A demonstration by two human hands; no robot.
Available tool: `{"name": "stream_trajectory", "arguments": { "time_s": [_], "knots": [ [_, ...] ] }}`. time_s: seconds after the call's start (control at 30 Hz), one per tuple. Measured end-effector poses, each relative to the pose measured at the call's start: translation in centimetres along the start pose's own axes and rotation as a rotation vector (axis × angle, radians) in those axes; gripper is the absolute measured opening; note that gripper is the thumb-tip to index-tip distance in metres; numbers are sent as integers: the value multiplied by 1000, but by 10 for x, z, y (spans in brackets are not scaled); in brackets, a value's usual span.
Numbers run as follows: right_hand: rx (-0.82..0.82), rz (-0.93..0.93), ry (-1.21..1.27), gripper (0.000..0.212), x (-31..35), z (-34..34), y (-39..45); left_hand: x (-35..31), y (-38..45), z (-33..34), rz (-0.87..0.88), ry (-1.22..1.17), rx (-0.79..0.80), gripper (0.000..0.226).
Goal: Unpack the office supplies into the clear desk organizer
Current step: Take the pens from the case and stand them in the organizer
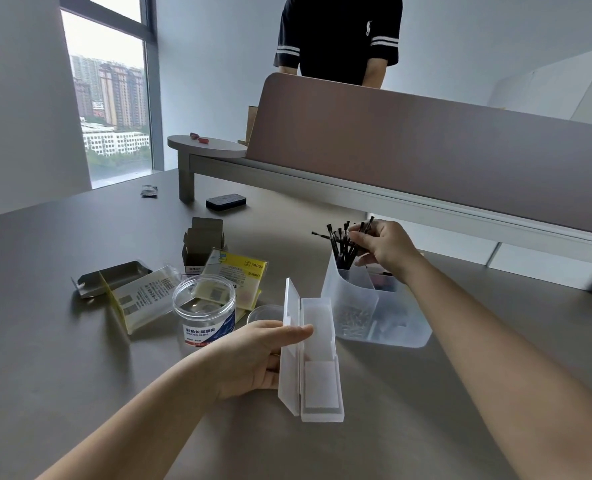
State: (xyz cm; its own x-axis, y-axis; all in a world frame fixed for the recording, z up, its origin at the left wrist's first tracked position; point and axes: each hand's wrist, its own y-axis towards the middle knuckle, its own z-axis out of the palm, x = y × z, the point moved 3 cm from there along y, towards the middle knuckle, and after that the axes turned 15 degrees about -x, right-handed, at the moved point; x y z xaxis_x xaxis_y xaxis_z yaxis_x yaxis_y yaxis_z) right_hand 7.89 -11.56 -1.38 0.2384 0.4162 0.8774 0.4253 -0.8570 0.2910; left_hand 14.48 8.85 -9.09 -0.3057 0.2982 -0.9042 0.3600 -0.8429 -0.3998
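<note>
Grey and matte, the bench (62, 358) runs under a long brownish divider panel (426, 161), with a window (110, 98) showing tower blocks at the far left. The right hand (381, 249) curls its fingers around a bunch of black pens (343, 240), whose lower ends stand in the tall rear-left compartment of the clear desk organizer (374, 306). The front-left compartment of the organizer holds a heap of small metal clips (355, 318); what lies in its other sections is too blurred to tell. The left hand (263, 355) grips the raised lid of a frosted plastic case (318, 358), thumb laid over the lid's edge; the case lies open just in front of the organizer. Left of the organizer, past the case, stands an open clear jar (204, 313) whose label reads "BINDER CLIPS" under Chinese characters, its round lid (263, 313) lying between jar and case. Further left of the organizer are yellow packets (239, 271), one printed "100", an opened blister pack (138, 296) with a barcode, and a small opened cardboard box (202, 244). Behind these, well away from the organizer, lies a dark eraser block (226, 201). A person in a black T-shirt (339, 36) stands beyond the divider.
</note>
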Motion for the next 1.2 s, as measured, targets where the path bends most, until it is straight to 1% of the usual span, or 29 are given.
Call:
{"name": "stream_trajectory", "arguments": {
  "time_s": [0.1,0.23,0.3,0.43,0.6,0.7,0.77,0.87,0.97,1.07,1.2],
  "knots": [
    [-20,-25,-40,22,1,-1,-1,1,0,0,-1,-5,-4,54],
    [-1,4,26,26,3,-4,-5,1,0,0,0,-4,-4,53],
    [9,16,67,30,4,-7,-6,1,0,0,2,-4,-2,52],
    [-13,-5,63,39,3,-14,-5,2,1,0,1,-6,2,59],
    [-33,9,141,54,3,-18,-7,3,3,-1,-9,-12,1,62],
    [-84,-37,104,60,6,-20,-6,4,4,-1,-5,-7,5,63],
    [-132,-83,65,58,9,-23,-3,4,4,-2,2,-3,5,66],
    [-188,-140,-14,52,12,-30,-2,4,3,0,3,-6,-5,61],
    [-232,-180,-78,43,13,-37,0,4,3,0,0,-9,-9,60],
    [-259,-174,-30,34,14,-38,2,4,3,0,-2,-6,-10,60],
    [-260,-162,97,23,25,-39,-1,3,2,0,-1,9,-4,60]
  ]
}}
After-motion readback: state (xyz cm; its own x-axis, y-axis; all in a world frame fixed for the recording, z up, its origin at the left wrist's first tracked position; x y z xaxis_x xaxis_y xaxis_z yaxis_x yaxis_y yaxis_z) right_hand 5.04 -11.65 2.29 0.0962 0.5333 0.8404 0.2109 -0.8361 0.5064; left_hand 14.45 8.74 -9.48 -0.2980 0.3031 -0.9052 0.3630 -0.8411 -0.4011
